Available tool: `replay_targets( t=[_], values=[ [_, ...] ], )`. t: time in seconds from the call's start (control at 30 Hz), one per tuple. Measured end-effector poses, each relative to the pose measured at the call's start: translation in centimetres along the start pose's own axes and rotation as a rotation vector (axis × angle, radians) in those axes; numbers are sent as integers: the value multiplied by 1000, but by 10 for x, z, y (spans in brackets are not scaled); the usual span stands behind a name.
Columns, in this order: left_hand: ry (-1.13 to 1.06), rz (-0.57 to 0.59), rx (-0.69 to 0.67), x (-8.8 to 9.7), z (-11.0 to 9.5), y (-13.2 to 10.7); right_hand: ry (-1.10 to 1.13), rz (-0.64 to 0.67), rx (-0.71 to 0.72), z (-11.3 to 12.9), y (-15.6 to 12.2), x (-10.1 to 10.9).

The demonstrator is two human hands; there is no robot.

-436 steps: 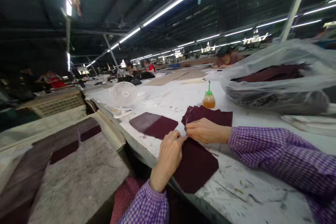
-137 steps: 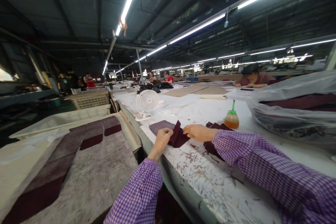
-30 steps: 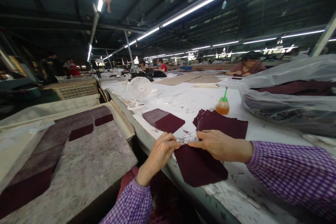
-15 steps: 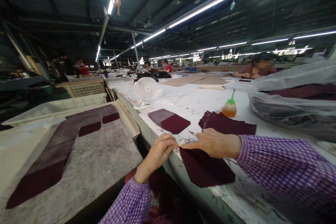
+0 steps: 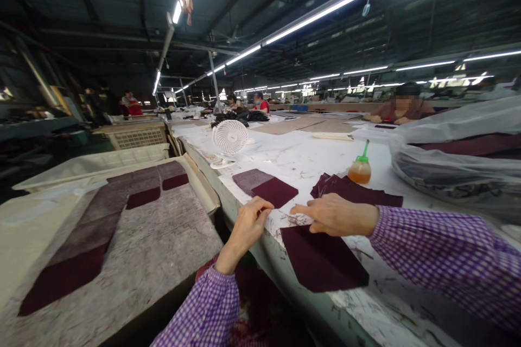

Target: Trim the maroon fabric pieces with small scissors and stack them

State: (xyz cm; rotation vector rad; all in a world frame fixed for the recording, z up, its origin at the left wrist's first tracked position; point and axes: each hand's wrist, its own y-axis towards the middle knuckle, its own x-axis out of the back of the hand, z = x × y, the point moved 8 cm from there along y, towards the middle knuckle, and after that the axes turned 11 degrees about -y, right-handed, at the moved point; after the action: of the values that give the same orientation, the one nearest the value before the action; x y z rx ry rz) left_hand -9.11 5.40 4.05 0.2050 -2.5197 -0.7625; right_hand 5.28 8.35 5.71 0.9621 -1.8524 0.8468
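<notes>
Head view: we see the maroon piece (image 5: 325, 260) flat on the table (image 5: 285, 149), one corner at the near edge. The left hand (image 5: 248, 222) is just beyond that corner, thumb and index tips close together; we can't tell if those fingers grip anything. The right hand (image 5: 337, 214) is over the piece's far edge, index extended, thumb apart; we see nothing gripped in its fingers. It also blocks part of that edge and the near side of a fanned maroon stack (image 5: 358, 193).

Just behind the stack we have a squeeze bottle (image 5: 360, 171), green top, amber liquid. Another piece (image 5: 275, 191), half greyish and half maroon, lies past the left hand, with a small white fan (image 5: 230, 136) farther back. A clear plastic bag (image 5: 459, 173) of dark and maroon material crowds the right side. Left, across a gap, a grey board (image 5: 163, 238) carries overlapping pieces (image 5: 87, 233); a white tub (image 5: 106, 164) and a slatted crate (image 5: 140, 138) are behind it.

The table is white, scuffed and streaked near the front, brown sheets (image 5: 303, 123) farther off. Room: big dark hall, tube lights (image 5: 317, 15), a co-worker (image 5: 401, 108) leaning over the far right side, more people in the background.
</notes>
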Motion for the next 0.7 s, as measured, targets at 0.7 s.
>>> replay_targets(
  t=[0.7],
  values=[
    [467, 113, 132, -53, 17, 55, 182, -94, -383, -158, -37, -48]
  ],
)
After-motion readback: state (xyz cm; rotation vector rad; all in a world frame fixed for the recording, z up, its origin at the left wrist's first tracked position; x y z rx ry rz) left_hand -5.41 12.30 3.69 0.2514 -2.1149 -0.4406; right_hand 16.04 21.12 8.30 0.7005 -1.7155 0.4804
